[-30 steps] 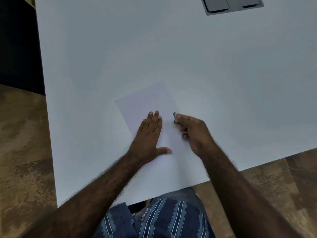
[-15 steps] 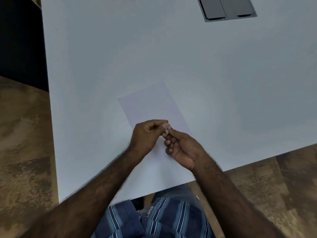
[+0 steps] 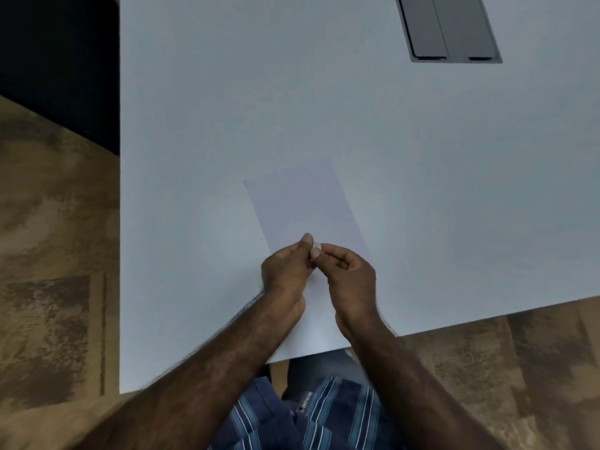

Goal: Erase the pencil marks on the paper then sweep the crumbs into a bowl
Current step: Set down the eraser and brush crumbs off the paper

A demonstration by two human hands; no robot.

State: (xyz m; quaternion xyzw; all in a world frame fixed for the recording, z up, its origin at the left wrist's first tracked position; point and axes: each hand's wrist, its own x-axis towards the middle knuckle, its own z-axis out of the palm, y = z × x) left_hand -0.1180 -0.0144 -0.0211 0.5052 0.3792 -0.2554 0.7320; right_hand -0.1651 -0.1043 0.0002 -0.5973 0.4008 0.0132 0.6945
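A pale sheet of paper (image 3: 302, 203) lies slanted on the white table (image 3: 227, 108), near its front edge. My left hand (image 3: 285, 274) and my right hand (image 3: 352, 277) meet just above the paper's near half. Between their fingertips sits a small whitish eraser (image 3: 315, 245); both hands pinch it with curled fingers. Only a sliver of the eraser shows. I make out a tiny dark speck or two on the paper, but no clear pencil marks. No bowl is in view.
A grey recessed cable hatch (image 3: 451, 27) is set in the table at the far right. The table's left edge borders a dark gap and brown patterned floor (image 3: 55, 254). My lap in striped cloth (image 3: 311, 417) is below the front edge.
One second ago my left hand lay flat on the paper and my right hand held the eraser beside it. The left hand lifted and both hands came together on the eraser.
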